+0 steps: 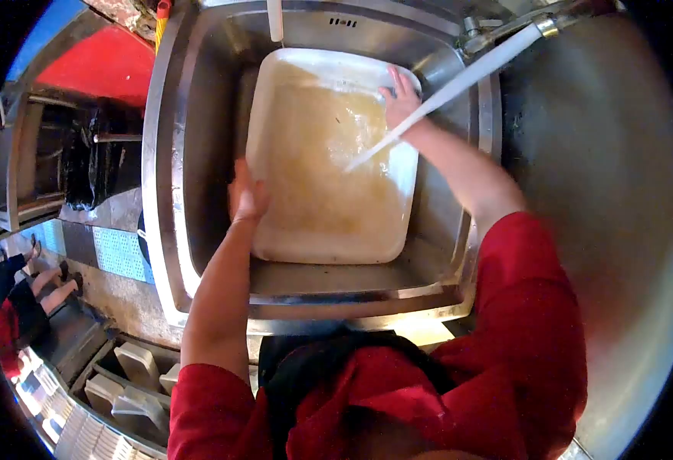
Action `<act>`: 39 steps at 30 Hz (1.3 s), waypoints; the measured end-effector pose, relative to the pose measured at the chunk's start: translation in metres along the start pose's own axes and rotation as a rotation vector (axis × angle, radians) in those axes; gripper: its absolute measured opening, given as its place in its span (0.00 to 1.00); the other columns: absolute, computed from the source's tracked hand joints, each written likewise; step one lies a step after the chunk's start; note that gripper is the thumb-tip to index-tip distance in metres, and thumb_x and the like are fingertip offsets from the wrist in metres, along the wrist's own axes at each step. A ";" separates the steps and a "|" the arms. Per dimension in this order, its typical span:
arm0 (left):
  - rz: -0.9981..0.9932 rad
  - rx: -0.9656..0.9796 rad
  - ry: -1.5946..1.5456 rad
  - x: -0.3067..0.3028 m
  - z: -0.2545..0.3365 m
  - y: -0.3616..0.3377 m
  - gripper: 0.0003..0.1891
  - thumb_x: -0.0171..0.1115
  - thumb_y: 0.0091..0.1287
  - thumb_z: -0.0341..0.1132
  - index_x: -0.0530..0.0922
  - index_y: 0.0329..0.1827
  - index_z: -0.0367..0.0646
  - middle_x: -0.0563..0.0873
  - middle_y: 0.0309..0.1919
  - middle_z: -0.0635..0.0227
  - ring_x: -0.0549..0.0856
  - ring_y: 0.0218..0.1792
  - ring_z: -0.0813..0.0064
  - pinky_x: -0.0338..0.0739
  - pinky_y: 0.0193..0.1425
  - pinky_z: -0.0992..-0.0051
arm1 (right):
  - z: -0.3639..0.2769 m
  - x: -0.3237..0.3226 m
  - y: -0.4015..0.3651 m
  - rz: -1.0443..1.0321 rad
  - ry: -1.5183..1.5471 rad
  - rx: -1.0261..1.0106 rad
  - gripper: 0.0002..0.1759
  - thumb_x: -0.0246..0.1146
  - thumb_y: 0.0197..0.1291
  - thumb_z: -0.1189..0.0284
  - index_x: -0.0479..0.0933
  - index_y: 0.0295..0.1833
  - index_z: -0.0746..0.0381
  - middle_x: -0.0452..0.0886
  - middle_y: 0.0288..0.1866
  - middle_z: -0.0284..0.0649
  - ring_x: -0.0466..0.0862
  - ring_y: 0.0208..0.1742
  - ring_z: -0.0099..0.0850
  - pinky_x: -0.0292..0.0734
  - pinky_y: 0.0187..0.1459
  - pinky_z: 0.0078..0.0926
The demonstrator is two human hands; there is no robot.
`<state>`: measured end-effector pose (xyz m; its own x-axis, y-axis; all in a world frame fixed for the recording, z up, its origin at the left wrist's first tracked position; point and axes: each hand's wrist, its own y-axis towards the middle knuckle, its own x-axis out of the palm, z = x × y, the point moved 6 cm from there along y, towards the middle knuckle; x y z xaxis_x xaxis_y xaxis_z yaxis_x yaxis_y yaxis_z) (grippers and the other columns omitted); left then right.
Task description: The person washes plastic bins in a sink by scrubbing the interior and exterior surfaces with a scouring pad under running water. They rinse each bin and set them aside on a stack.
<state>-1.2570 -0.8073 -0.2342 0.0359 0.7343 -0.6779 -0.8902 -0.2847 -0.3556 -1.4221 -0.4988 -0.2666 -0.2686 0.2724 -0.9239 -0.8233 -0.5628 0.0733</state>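
Observation:
A white rectangular plastic tub (325,249) sits in the steel sink, with cloudy yellowish water inside it. A stream of water (448,93) falls from the tap at the upper right into the tub. My left hand (247,193) grips the tub's left side, thumb over the rim and fingers along the outer wall. At the tub's far right corner, my right hand (404,106) lies against the inside of the wall with its fingers stretched apart. The water stream passes in front of my right wrist.
The steel sink (212,146) has raised walls around the tub. A tap (549,27) juts in at the upper right, and a white pipe (275,19) hangs over the back wall. Light-coloured containers (139,364) stand in a rack at lower left. Another person (26,303) is at far left.

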 end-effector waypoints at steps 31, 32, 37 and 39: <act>-0.268 -0.045 -0.035 0.006 0.041 0.046 0.46 0.56 0.51 0.25 0.36 0.68 0.49 0.71 0.52 0.50 0.72 0.53 0.57 0.66 0.55 0.69 | -0.173 -0.007 0.153 -0.230 1.775 1.294 0.44 0.39 0.57 0.40 0.60 0.59 0.73 0.61 0.62 0.55 0.62 0.63 0.43 0.58 0.60 0.35; -0.364 -0.100 -0.110 0.006 0.043 0.042 0.45 0.56 0.51 0.25 0.36 0.68 0.49 0.70 0.53 0.50 0.72 0.53 0.57 0.67 0.55 0.68 | -0.177 -0.012 0.142 -0.225 1.727 1.089 0.39 0.39 0.59 0.44 0.59 0.61 0.69 0.58 0.63 0.55 0.60 0.63 0.45 0.57 0.61 0.36; -0.237 -0.023 -0.554 0.011 0.047 0.043 0.44 0.53 0.53 0.26 0.36 0.68 0.51 0.72 0.52 0.51 0.72 0.54 0.57 0.67 0.55 0.67 | -0.214 -0.025 0.041 -0.351 1.302 0.506 0.17 0.50 0.56 0.65 0.67 0.51 0.57 0.62 0.57 0.52 0.63 0.56 0.53 0.65 0.53 0.43; -0.209 -0.066 0.000 0.008 0.039 0.044 0.42 0.54 0.54 0.27 0.38 0.68 0.52 0.74 0.51 0.53 0.74 0.52 0.57 0.67 0.56 0.67 | -0.224 -0.046 -0.016 -0.277 1.181 0.124 0.21 0.52 0.54 0.68 0.67 0.55 0.61 0.65 0.57 0.48 0.65 0.56 0.47 0.65 0.54 0.38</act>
<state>-1.3136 -0.7899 -0.2299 0.2167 0.7819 -0.5845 -0.8319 -0.1655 -0.5297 -1.2844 -0.6772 -0.3095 0.4904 -0.5418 -0.6826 -0.8401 -0.5024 -0.2048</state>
